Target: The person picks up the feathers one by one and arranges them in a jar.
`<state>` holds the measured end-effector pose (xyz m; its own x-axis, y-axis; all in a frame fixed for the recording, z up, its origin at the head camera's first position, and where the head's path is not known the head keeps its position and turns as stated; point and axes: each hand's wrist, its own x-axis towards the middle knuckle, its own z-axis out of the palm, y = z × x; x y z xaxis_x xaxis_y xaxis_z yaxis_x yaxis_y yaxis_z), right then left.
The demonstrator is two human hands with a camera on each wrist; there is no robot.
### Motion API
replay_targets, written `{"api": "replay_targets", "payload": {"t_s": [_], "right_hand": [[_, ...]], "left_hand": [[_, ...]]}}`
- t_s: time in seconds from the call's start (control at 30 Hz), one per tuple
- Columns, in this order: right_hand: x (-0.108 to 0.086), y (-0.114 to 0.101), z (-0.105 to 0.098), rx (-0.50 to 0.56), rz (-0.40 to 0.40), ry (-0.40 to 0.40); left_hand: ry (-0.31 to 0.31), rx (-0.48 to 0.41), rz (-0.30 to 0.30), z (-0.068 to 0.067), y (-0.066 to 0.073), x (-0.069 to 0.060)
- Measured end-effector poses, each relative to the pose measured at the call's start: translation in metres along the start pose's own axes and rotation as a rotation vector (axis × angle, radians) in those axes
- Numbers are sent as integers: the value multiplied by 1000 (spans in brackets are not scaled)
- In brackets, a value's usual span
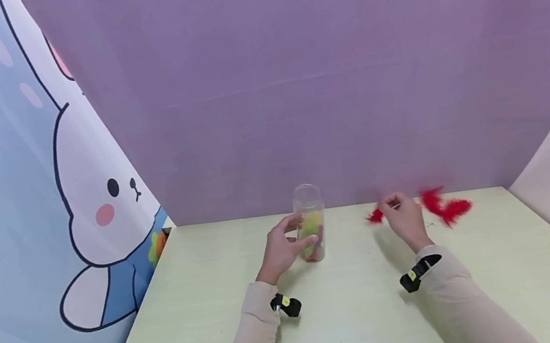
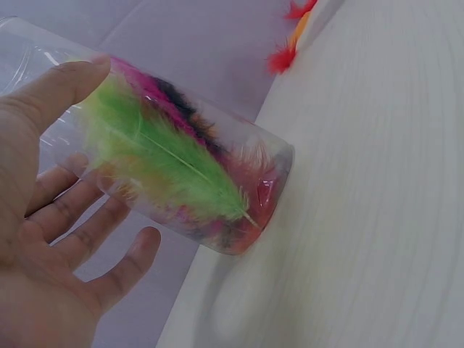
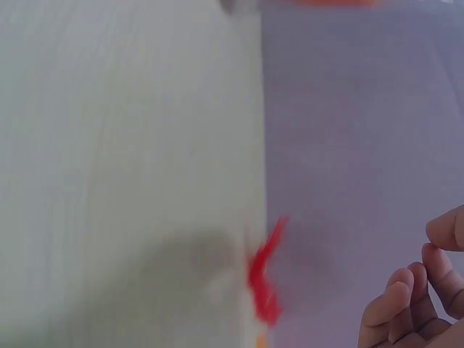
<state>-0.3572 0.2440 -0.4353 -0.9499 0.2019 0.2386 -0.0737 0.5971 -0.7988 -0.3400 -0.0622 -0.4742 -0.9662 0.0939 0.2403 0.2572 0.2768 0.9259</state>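
Observation:
A tall clear plastic jar [image 1: 306, 193] stands tilted on the table, with green, magenta, black and reddish feathers inside. My left hand [image 1: 282, 246] grips its side, the thumb in front and the fingers behind. The green feather [image 2: 167, 163] lies against the near wall in the left wrist view. My right hand [image 1: 405, 222] hovers over the table right of the jar, thumb and forefinger tips together. A thin pale line shows at those tips in the head view; the right wrist view reveals nothing between them. A red feather [image 1: 375, 216] lies just left of this hand.
Blurred red feathers [image 1: 449, 210] are right of the right hand. Something orange [image 2: 301, 27] sits among red feathers in the left wrist view. The pale table [image 1: 360, 323] ends at a purple curtain [image 1: 326, 82]. A rabbit-print cloth [image 1: 104, 236] hangs on the left.

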Motion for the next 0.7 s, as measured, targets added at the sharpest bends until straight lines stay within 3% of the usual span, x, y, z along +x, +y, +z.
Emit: {"api": "replay_targets", "payload": {"t_s": [0.37, 0.7], "right_hand": [[12, 46, -34, -147, 202, 93], [12, 76, -59, -219, 323, 74]], "left_hand": [[6, -4, 2, -1, 1, 0], [4, -11, 5, 0, 2, -1]]}}
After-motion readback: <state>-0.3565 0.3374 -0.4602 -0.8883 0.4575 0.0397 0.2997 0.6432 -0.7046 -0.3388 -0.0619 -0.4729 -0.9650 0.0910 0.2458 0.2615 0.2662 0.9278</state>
